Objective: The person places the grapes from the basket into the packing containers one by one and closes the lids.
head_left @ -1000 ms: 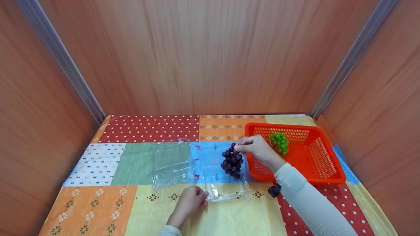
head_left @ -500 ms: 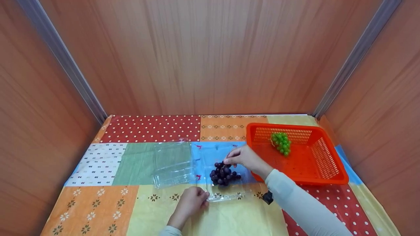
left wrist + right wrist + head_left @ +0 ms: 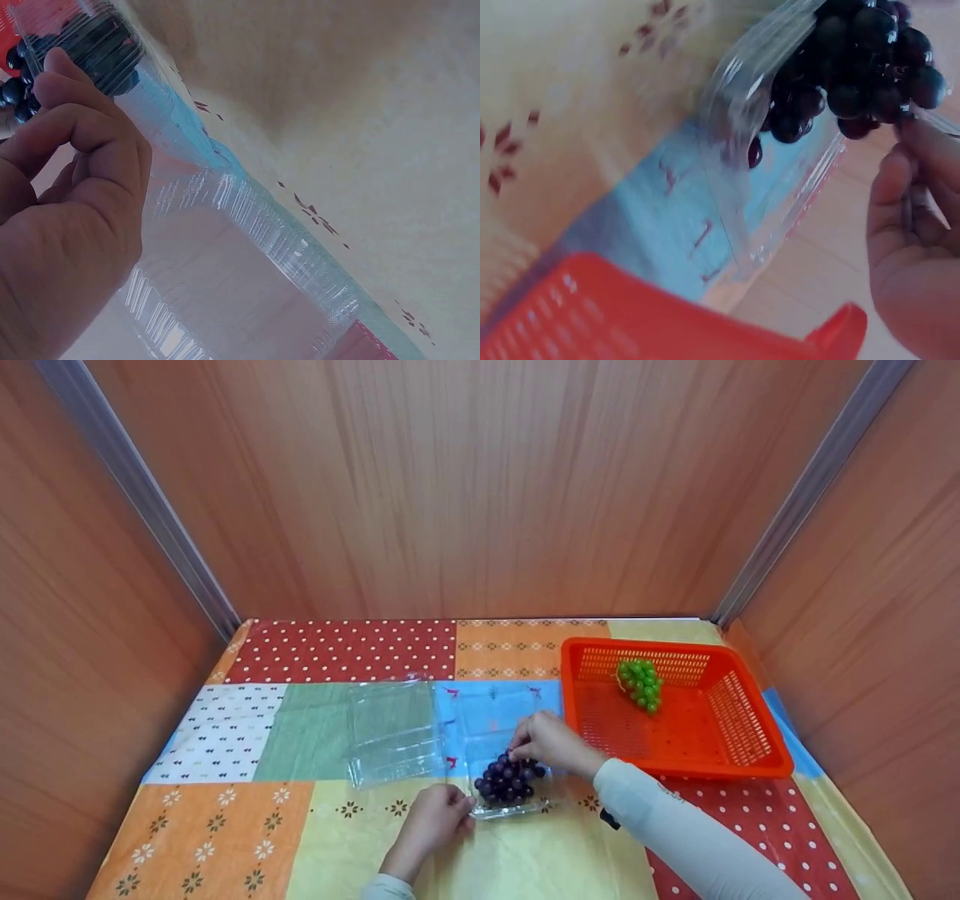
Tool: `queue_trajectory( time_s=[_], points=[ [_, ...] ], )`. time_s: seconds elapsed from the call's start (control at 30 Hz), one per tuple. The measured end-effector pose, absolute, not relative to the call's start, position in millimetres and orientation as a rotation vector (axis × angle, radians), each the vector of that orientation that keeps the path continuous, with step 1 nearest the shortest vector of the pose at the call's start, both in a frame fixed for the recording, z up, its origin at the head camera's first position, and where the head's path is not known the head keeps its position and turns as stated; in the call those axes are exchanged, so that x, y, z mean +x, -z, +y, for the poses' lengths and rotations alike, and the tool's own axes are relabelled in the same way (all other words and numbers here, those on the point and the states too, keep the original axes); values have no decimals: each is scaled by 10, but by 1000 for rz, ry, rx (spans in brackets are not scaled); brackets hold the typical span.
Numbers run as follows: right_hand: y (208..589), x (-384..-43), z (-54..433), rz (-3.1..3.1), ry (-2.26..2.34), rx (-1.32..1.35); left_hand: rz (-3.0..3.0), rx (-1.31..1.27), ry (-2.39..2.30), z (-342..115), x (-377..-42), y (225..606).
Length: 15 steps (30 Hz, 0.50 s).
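A bunch of dark purple grapes [image 3: 508,778] lies low in the near part of a clear plastic clamshell box [image 3: 495,720]. My right hand [image 3: 553,742] pinches the top of the bunch between thumb and fingers. In the right wrist view the grapes [image 3: 862,71] hang over the box's rim area, beside the fingertips. My left hand [image 3: 439,814] pinches the box's near left corner. The box's other half [image 3: 394,727] lies opened out flat to the left. From the left wrist, clear ribbed plastic [image 3: 255,277] shows beneath my left hand [image 3: 82,195].
An orange-red plastic basket [image 3: 675,769] stands to the right, close beside my right forearm. Inside it is a bunch of green grapes [image 3: 641,684]. A patchwork cloth [image 3: 217,840] covers the table, and wood-patterned panels [image 3: 480,487] rise at the back and sides.
My right hand has brought the purple grapes left and down, from hanging beside the basket to lying in the near part of the box. My left hand stays at the box's corner.
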State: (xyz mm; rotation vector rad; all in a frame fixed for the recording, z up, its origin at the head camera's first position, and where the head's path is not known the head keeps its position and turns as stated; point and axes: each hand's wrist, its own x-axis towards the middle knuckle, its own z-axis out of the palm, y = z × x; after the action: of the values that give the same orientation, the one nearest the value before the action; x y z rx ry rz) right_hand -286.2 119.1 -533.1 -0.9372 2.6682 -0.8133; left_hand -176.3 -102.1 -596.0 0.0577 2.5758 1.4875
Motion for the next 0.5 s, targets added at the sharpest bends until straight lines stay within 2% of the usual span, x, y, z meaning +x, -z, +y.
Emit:
queue_trajectory(
  time_s=[0.3, 0.5],
  points=[
    [5394, -2868, 1289, 3138, 377, -1142, 2610, 50, -1486, -1034, -1781, 5955],
    [5527, -2849, 1327, 3177, 63, -1297, 2645, 31, -1446, -1067, -1793, 5943]
  ],
)
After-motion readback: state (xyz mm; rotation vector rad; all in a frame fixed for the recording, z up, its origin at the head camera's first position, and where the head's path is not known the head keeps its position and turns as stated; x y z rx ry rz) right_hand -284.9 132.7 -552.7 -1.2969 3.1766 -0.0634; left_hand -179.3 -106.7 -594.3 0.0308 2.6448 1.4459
